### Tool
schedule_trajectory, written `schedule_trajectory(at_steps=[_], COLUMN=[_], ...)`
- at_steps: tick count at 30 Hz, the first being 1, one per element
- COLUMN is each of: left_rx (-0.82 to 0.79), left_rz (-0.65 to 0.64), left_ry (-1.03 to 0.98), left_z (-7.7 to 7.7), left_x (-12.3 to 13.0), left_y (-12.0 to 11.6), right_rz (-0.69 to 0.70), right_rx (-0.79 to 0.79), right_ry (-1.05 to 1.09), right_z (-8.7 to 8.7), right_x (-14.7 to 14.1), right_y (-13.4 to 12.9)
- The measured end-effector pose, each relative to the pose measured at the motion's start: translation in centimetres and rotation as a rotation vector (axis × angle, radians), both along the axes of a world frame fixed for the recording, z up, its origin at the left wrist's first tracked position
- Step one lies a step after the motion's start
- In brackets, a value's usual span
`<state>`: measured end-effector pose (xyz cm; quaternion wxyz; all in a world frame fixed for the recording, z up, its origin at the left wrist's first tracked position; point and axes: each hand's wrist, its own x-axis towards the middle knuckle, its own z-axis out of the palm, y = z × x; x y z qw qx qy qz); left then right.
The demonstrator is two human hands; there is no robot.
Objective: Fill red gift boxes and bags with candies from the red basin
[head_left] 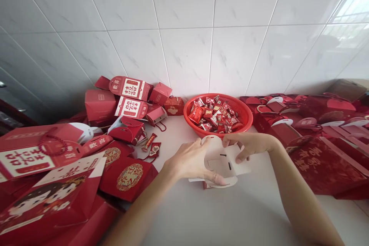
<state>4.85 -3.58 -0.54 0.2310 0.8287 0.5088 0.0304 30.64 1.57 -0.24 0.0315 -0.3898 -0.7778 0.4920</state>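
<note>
An opened gift box (220, 165) stands on the white table, its white inside facing up and its flaps spread. Round its left side my left hand (191, 163) is wrapped, thumb over the near flap and fingers at the far flap. My right hand (249, 146) has its bent fingers on the right-hand flap. Dark slots show in the box's inner wall. Just behind the box sits a red plastic basket (246, 113) holding several red-wrapped candies (216, 115).
Many red gift boxes (129, 175) are piled at the left, with loose wrapped sweets (149, 142) beside them. More red boxes (319, 161) are crowded at the right. A tiled wall (184, 46) rises behind the table (230, 215).
</note>
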Motion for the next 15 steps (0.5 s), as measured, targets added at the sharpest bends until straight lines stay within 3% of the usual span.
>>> schedule_trajectory(at_steps=[9, 15], left_rx=[-0.044, -0.032], left_rz=[-0.082, -0.074], left_ry=[0.076, 0.067], left_z=[1.6, 1.4], left_x=[0.1, -0.5], left_y=[0.0, -0.2], right_rz=[0.013, 0.081], right_rx=[-0.027, 0.235], right_ry=[-0.109, -0.105], right_z=[0.5, 1.2], right_x=[-1.4, -1.1], right_y=[-0.5, -1.6])
